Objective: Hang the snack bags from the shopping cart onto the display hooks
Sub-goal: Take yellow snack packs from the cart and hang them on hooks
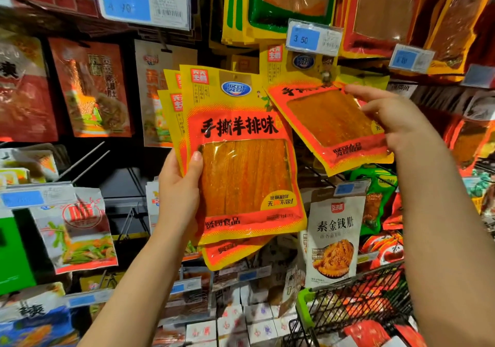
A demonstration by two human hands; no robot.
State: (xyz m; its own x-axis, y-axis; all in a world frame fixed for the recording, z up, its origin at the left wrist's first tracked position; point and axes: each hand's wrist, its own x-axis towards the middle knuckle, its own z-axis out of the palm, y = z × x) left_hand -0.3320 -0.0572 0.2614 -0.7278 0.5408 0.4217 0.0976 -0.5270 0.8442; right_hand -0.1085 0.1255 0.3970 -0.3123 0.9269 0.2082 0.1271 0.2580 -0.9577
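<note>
The display wall [88,87] fills nearly everything ahead, hung edge to edge with snack packets in red, yellow and white. Blue price tags sit along its rails: one reads 3 50 [313,37] near the top, right of the middle, and another hangs at the upper left [144,5]. Two bare display hooks [85,159] jut out at the left side of the wall, just left of the raised bags.

The shopping cart [356,301] stands at the lower right corner, black wire with a green corner piece, red and orange packets lying inside it.

A fanned stack of snack bags [241,159], yellow with orange-red panels and a clear window showing reddish strips, is held upright in front of the middle of the wall. The left hand [179,186] grips the stack by its left edge, thumb pressed on the front bag, fingers hidden behind.

A single snack bag [329,124] of the same kind tilts to the right of the stack, its top toward the wall just below the 3 50 tag. I cannot tell whether its top is on a hook. The right hand [393,119] holds it at its right edge, fingers curled over the front.

A white packet [334,237] hangs on the wall below that single bag, just above the cart's rim.
</note>
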